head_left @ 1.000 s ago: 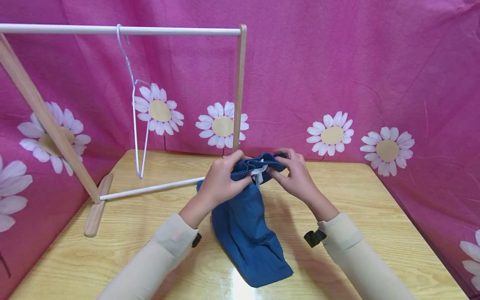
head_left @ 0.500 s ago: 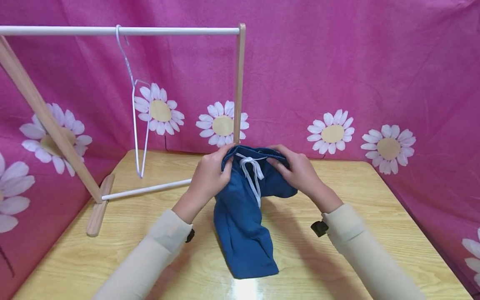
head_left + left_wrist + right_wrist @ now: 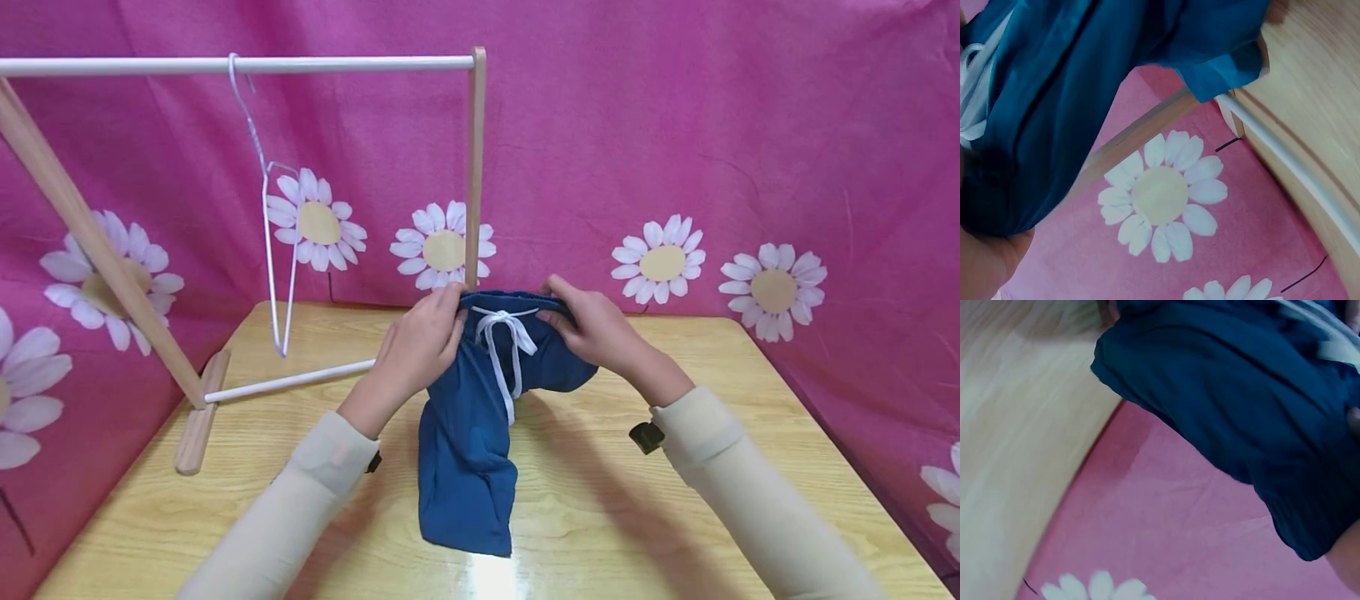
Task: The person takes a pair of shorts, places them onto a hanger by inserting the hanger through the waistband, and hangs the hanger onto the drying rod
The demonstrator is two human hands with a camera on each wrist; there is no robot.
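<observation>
Between both hands hangs a pair of dark blue drawstring trousers (image 3: 468,450), waistband at the top and a white tied cord (image 3: 504,333) at its front. My left hand (image 3: 423,337) grips the waistband's left end. At the other end, my right hand (image 3: 596,325) pinches it between thumb and fingers. One leg drops toward the table; the other juts back to the right, foreshortened. In the left wrist view the blue cloth (image 3: 1054,112) fills the upper left, a bit of the hand below it. The right wrist view shows the cloth (image 3: 1210,394) sloping down to the right hand's edge.
A wooden-framed rack with a white top rail (image 3: 360,64) stands at the left. From the rail hangs a white wire hanger (image 3: 270,250). The rack's lower white bar (image 3: 292,381) crosses above the wooden table (image 3: 712,467). A pink flowered cloth (image 3: 570,150) encloses the back and sides.
The bunched waistband has been spread out between the hands, and the white cord has come into view at the front. The hanging leg has swung left.
</observation>
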